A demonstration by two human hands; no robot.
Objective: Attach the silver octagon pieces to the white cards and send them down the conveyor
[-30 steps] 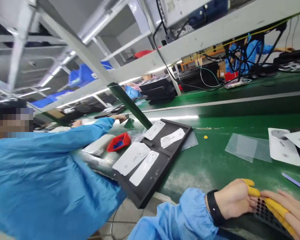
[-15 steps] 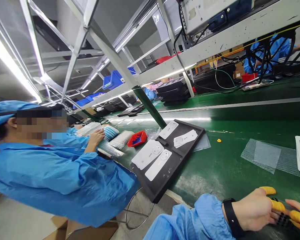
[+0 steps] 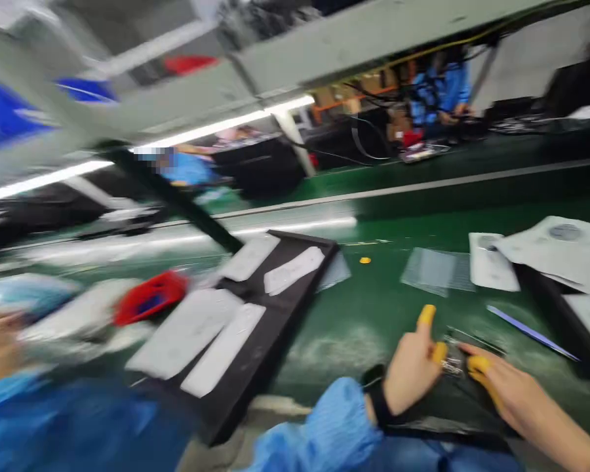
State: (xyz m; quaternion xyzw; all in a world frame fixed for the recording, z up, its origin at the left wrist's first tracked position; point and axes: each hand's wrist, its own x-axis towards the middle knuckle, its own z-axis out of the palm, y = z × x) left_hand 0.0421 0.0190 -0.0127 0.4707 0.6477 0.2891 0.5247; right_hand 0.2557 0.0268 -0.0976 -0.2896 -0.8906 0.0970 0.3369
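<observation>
My left hand (image 3: pixel 415 373), in a blue sleeve with a black wristband and yellow finger cots, pinches the left side of a small shiny part (image 3: pixel 453 360) at the near edge of the green belt; its index finger points up. From the right, my right hand (image 3: pixel 509 387) reaches in, its yellow-capped fingertips closed on the same part. A dark flat piece (image 3: pixel 437 410) lies under both hands. The picture is smeared by motion, so the part cannot be named.
A black tray (image 3: pixel 295 301) with white plastic sheets hangs over the belt edge at left. Beside it sit a red bin (image 3: pixel 150 298) and a co-worker's blue sleeve (image 3: pixel 69 419). Bubble wrap (image 3: pixel 432 269), white sheets (image 3: pixel 545 249), a blue stick (image 3: pixel 531 333) and another black tray (image 3: pixel 565 321) lie right.
The view has swung right and down, blurring everything. My hands have come up from the lower right corner toward the middle, now pinching a small part between them instead of lying on the perforated piece.
</observation>
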